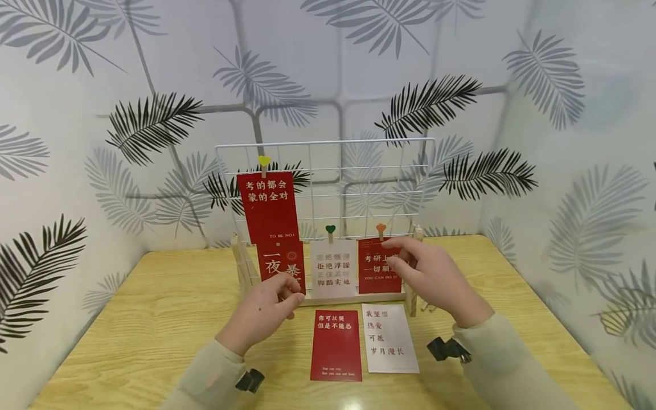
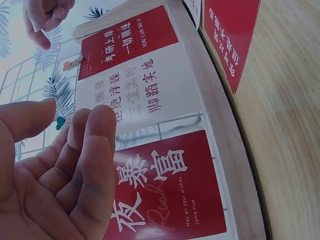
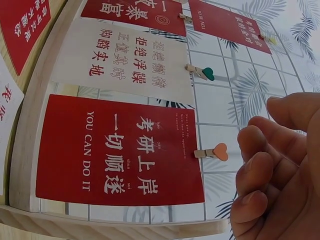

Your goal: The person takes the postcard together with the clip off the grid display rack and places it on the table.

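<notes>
My left hand (image 1: 266, 307) is in front of the lower left red card (image 1: 281, 259) on the wire rack, its fingers loosely bent and holding nothing. My right hand (image 1: 435, 276) hovers by the right red card (image 1: 379, 279), bare of any object, fingers relaxed. An orange heart clip (image 3: 213, 152) fastens that card's top edge to the grid. Between the two hangs a white card (image 1: 333, 273) under a green heart clip (image 3: 201, 73). Higher at the left, a yellow heart clip (image 1: 263, 162) holds another red card (image 1: 267, 213), whose bottom meets the lower left card.
The white wire grid (image 1: 328, 141) stands in a wooden base (image 1: 353, 299) on the wood-grain table (image 1: 169, 319). A red card (image 1: 335, 347) and a white card (image 1: 392, 356) lie before it. Leaf-patterned sheeting (image 1: 359, 68) surrounds the table's back and sides.
</notes>
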A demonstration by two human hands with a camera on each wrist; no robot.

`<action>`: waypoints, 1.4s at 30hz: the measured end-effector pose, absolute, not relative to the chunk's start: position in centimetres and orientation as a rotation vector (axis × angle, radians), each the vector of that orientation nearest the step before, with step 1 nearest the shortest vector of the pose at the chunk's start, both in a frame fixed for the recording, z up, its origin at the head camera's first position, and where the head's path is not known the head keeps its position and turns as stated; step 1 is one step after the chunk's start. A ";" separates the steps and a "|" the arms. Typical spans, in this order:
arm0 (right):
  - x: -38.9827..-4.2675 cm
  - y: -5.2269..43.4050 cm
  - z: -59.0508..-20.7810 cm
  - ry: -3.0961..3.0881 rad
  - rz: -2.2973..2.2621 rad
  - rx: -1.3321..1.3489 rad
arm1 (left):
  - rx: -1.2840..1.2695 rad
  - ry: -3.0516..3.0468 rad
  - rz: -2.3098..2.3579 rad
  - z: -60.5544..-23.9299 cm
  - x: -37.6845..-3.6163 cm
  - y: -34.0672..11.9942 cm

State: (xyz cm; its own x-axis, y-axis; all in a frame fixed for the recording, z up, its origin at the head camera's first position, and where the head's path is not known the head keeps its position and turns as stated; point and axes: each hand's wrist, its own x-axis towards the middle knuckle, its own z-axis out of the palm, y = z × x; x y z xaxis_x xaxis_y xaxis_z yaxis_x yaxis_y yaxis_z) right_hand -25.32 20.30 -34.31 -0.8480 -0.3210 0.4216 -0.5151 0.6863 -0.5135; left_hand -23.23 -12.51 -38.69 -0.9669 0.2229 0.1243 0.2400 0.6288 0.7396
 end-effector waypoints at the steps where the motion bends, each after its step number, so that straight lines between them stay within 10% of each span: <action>1: -25.3 20.3 -34.3 -2.604 0.921 0.664 | -0.406 -2.811 -1.287 -38.7 -23.2 -12.5; 42: -26.5 17.6 -29.9 -2.548 0.818 0.813 | -0.410 -2.702 -1.064 -34.8 -23.1 -15.0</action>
